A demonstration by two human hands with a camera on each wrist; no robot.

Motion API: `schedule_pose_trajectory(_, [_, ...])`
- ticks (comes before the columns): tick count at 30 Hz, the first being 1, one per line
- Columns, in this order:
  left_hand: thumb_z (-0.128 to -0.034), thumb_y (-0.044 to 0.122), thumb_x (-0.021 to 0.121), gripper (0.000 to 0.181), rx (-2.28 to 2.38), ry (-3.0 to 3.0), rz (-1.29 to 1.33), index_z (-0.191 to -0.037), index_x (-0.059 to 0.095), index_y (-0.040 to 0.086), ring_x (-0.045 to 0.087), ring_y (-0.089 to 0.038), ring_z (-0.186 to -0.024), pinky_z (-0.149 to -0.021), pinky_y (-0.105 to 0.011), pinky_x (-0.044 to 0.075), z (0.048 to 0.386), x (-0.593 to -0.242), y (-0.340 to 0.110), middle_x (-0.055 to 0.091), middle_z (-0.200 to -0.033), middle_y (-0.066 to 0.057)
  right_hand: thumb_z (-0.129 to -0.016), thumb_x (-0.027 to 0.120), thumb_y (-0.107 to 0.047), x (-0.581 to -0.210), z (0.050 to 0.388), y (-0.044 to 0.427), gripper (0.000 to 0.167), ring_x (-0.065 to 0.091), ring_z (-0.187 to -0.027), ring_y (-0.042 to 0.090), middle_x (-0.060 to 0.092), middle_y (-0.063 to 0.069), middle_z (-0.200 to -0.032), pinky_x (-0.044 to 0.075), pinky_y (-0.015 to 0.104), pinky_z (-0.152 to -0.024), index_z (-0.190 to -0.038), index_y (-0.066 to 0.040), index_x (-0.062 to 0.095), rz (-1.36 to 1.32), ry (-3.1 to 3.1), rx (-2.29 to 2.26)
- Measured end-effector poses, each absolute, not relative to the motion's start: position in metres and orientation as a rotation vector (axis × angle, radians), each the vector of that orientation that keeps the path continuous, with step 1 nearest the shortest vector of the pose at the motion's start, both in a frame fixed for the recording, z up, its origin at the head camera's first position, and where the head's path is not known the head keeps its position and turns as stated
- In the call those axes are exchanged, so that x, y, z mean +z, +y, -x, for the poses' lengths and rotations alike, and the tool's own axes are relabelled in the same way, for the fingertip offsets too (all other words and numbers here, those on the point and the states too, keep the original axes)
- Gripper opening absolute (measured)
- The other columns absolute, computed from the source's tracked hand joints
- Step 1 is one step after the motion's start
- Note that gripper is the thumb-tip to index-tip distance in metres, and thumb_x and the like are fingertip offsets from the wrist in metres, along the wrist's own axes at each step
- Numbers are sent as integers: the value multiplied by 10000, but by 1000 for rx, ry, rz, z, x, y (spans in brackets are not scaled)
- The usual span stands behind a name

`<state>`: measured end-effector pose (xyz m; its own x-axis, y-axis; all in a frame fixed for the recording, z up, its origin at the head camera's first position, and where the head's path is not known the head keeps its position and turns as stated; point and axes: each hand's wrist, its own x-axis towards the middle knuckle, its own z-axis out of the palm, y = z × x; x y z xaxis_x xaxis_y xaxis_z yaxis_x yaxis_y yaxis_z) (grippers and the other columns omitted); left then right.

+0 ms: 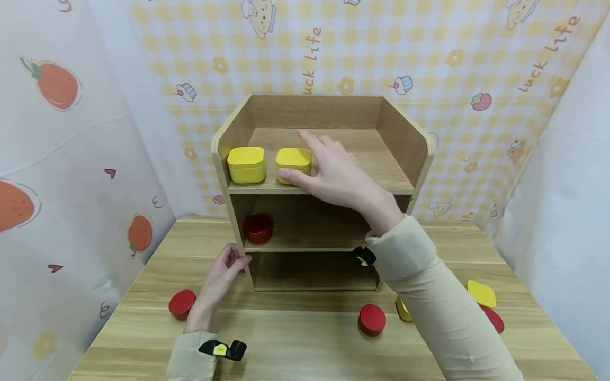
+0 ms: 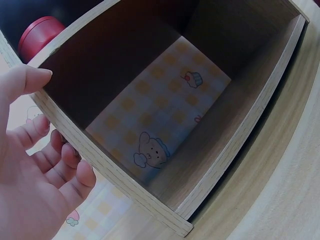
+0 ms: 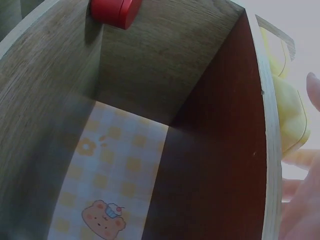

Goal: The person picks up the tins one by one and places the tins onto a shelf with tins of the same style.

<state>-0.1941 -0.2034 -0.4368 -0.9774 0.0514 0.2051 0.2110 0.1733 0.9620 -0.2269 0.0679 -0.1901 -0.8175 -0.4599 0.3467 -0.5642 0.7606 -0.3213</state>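
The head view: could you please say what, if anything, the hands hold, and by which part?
The left hand holds the wooden shelf by its left side's front edge. Whether the right hand grips the yellow box near it cannot be told.

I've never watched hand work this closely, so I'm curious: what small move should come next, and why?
Probably ease the right grip clear of the yellow lidded box beside it: that box appears to stand on the top shelf next to the leftmost yellow box, and the fingers look spread, not curled.
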Motion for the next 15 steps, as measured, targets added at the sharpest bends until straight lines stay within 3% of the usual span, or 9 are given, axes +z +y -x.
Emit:
schedule_pose_trajectory(9, [-965,128,591,175,-1935,-2300,272,-1007,450,33,526,-299,-799,-722,-337,513,195,-438,-204,458,-843,-96,-871,482,-723,-190,217,76,839,307,-1368,255,341,35,-1515,285,548,-1065,-1554,-322,206,-810,-2704,648])
schedule_pose_trajectory(15, [-965,144,598,194,-1938,-2299,266,-991,440,35,512,-305,-822,-725,-338,514,196,-438,-204,449,-834,-93,-913,534,-619,-189,205,87,758,299,-1371,222,350,29,-1506,266,473,-1101,-1535,-259,295,-908,-2612,684])
